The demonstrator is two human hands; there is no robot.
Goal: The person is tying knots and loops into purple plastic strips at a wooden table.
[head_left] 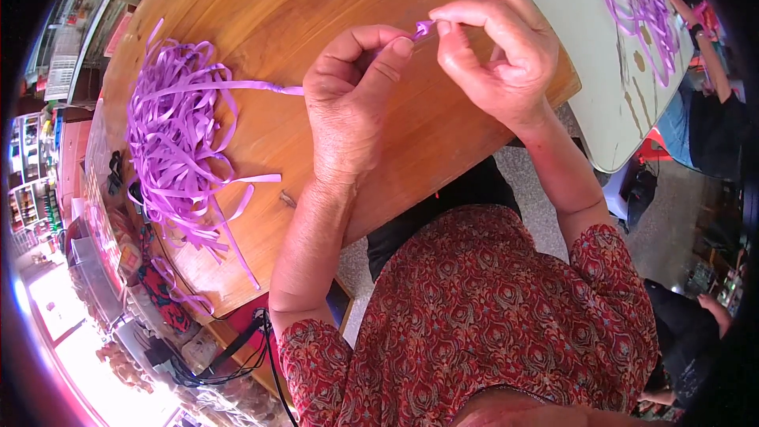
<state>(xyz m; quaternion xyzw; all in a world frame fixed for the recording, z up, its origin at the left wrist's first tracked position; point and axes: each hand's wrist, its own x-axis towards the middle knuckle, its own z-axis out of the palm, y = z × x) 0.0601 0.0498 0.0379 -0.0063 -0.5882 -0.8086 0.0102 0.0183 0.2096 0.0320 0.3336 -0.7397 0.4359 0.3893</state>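
Over the wooden table, my left hand (348, 103) is closed on a purple ribbon, pinching it between thumb and forefinger. A small folded or knotted bit of the ribbon (424, 28) sticks out past those fingertips. My right hand (506, 51) meets it from the other side, its thumb and forefinger tips closed at the ribbon's end. The exact grip there is too small to make out fully. From behind the left wrist, a strip of ribbon runs left to a large tangled heap of purple ribbon (178, 130) on the table.
The round-edged wooden table (269, 0) lies under both hands. At the right is a pale table (605, 55) with another bunch of purple ribbon (640, 12), where another person's arm (711, 63) reaches in. Black cables (257, 348) hang at the lower left.
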